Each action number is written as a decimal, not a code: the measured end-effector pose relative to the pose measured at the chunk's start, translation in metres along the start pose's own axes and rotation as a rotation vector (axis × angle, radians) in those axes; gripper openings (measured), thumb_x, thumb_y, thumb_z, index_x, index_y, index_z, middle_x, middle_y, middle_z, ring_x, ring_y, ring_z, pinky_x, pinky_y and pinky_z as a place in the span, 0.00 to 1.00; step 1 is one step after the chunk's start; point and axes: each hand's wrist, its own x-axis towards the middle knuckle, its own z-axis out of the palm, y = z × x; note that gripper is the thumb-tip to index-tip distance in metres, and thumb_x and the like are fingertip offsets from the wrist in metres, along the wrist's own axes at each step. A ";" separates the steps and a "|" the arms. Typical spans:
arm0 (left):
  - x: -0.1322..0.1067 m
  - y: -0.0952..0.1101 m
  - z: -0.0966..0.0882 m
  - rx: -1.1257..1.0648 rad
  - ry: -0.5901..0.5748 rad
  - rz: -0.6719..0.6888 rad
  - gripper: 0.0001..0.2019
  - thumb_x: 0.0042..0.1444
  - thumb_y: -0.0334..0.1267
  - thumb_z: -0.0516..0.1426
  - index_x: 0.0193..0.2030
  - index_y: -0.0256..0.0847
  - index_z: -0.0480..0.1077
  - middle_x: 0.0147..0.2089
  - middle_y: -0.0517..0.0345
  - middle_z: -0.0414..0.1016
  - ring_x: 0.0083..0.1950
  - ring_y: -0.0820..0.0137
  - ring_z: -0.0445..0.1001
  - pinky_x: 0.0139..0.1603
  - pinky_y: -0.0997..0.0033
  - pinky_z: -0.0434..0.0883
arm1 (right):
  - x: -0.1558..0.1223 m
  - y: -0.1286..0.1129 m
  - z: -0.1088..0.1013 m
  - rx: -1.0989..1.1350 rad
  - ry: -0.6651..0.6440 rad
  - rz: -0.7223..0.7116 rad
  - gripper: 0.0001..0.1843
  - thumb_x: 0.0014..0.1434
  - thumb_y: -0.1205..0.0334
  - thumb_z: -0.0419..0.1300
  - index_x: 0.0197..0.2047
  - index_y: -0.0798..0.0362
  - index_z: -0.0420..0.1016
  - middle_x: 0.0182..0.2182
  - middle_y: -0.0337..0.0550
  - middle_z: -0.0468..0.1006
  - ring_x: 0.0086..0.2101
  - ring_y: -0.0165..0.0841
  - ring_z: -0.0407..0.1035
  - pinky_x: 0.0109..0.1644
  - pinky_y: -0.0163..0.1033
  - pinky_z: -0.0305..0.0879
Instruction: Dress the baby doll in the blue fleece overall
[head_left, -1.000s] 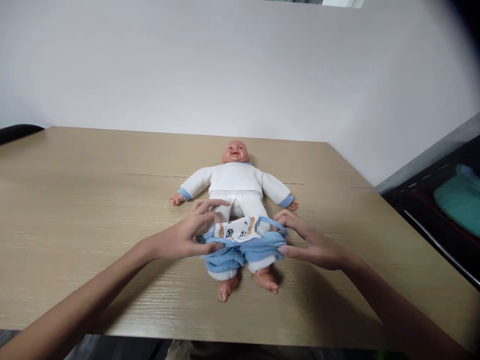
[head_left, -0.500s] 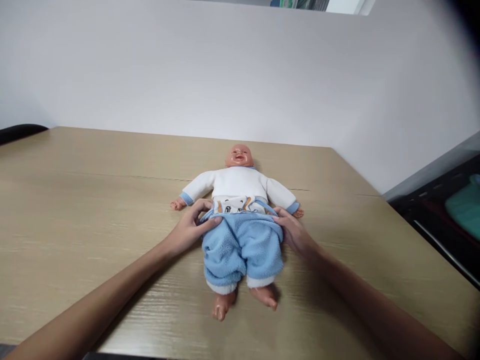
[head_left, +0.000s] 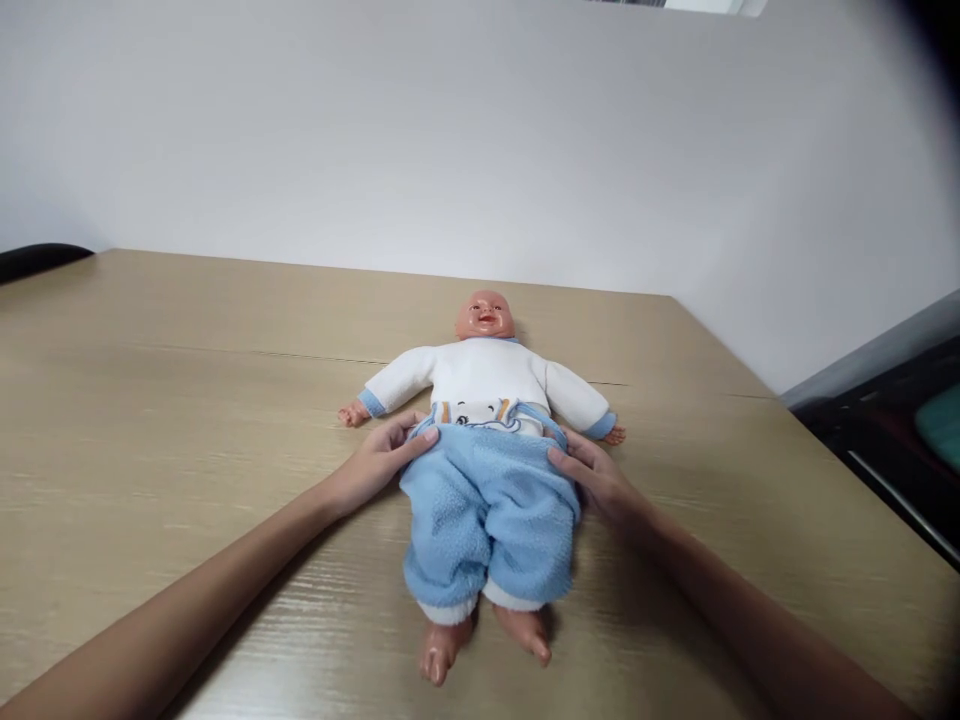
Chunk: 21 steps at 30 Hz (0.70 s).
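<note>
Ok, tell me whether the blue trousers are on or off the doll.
On: the doll wears the blue trousers up to its middle, and its feet stick out below the white cuffs.

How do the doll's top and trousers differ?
Colour: the top is white with blue trim; the trousers are blue with white trim.
Surface: the top looks smooth, the trousers fluffy and rumpled.
Contact: the left hand and right hand hold the trousers near the waist; the top appears unheld.
Shared: both are on the doll.
</note>
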 end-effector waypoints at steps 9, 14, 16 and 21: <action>0.018 0.030 0.002 0.336 0.167 0.377 0.20 0.69 0.59 0.61 0.49 0.43 0.72 0.51 0.54 0.74 0.55 0.60 0.71 0.58 0.63 0.68 | 0.034 -0.030 -0.002 -0.075 0.156 -0.278 0.16 0.64 0.43 0.72 0.41 0.45 0.81 0.37 0.36 0.77 0.40 0.35 0.70 0.47 0.37 0.70; 0.047 0.023 0.000 0.166 0.246 0.214 0.22 0.64 0.61 0.65 0.45 0.41 0.72 0.43 0.58 0.74 0.45 0.64 0.71 0.48 0.65 0.67 | 0.065 -0.018 -0.004 -0.009 0.231 -0.073 0.23 0.55 0.37 0.77 0.43 0.45 0.84 0.43 0.39 0.86 0.52 0.45 0.77 0.64 0.48 0.71; 0.051 0.014 -0.005 0.126 0.241 0.198 0.24 0.62 0.61 0.67 0.45 0.40 0.74 0.44 0.57 0.75 0.45 0.63 0.72 0.48 0.64 0.67 | 0.066 -0.010 -0.006 -0.014 0.216 -0.026 0.23 0.53 0.36 0.77 0.39 0.46 0.84 0.42 0.42 0.88 0.55 0.49 0.77 0.69 0.55 0.68; 0.051 0.001 -0.013 0.087 0.135 0.171 0.22 0.63 0.59 0.67 0.46 0.41 0.77 0.46 0.55 0.78 0.47 0.62 0.73 0.52 0.64 0.67 | 0.059 -0.007 0.002 0.132 0.172 -0.027 0.18 0.58 0.43 0.74 0.44 0.45 0.86 0.49 0.41 0.89 0.62 0.50 0.75 0.78 0.57 0.59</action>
